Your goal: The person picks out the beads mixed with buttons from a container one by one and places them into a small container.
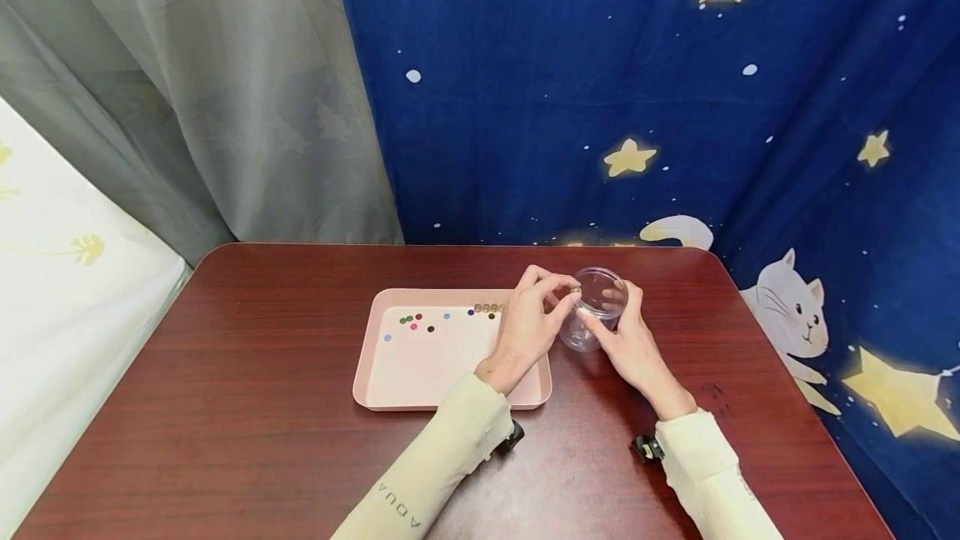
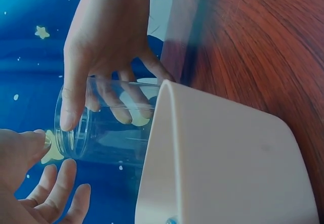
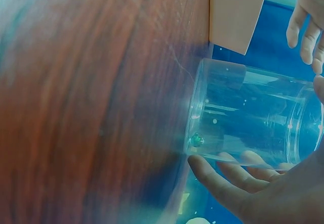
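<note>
A clear plastic jar point(image 1: 596, 307) stands on the dark red table point(image 1: 262, 407), just right of a pink tray point(image 1: 450, 394). My right hand point(image 1: 603, 312) grips the jar around its side. My left hand point(image 1: 572, 292) pinches a small brownish bead point(image 1: 576, 289) at the jar's rim. In the left wrist view that bead point(image 2: 47, 143) sits between thumb and finger beside the jar's mouth point(image 2: 63, 133). The right wrist view shows a green bead point(image 3: 196, 140) lying on the jar's bottom, with my right fingers point(image 3: 238, 176) under the jar point(image 3: 253, 107).
Several coloured beads point(image 1: 412, 322) lie scattered at the tray's far end, with a short row of brownish ones point(image 1: 487, 307) along its back rim. A blue star-and-cat cloth point(image 1: 675, 107) hangs behind the table, and a grey curtain point(image 1: 225, 107) hangs at the left.
</note>
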Demonstrator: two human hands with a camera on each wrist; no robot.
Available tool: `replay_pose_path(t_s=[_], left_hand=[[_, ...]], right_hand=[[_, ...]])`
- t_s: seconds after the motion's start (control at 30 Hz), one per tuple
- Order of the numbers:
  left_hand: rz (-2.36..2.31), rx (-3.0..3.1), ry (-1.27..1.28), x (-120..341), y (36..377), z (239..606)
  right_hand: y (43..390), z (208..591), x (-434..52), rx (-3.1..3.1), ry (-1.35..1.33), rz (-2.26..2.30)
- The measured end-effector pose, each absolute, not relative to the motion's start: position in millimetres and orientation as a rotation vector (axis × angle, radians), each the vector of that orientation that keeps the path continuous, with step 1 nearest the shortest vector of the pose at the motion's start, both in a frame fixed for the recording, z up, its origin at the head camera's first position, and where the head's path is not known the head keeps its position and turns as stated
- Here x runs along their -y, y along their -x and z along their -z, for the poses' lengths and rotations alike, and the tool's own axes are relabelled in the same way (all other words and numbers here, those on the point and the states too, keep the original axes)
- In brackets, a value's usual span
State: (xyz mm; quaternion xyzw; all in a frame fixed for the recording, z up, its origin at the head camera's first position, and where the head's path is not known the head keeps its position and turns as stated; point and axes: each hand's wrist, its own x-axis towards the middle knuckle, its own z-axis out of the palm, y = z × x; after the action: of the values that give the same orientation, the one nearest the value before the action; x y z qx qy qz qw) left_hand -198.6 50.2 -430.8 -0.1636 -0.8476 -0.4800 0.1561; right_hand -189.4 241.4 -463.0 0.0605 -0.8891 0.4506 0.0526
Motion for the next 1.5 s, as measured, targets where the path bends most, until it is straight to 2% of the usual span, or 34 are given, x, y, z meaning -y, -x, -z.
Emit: replay_pose_path(t_s=[1.0,1.5], left_hand=[[1.338,2.469,0.491,-54,206,433],[1.429,2.428,0.436,-39,207,434]], right_hand=[[189,462,-241,2.686,-0.176,-1.384],[189,462,-241,2.702,-0.169,-1.381]])
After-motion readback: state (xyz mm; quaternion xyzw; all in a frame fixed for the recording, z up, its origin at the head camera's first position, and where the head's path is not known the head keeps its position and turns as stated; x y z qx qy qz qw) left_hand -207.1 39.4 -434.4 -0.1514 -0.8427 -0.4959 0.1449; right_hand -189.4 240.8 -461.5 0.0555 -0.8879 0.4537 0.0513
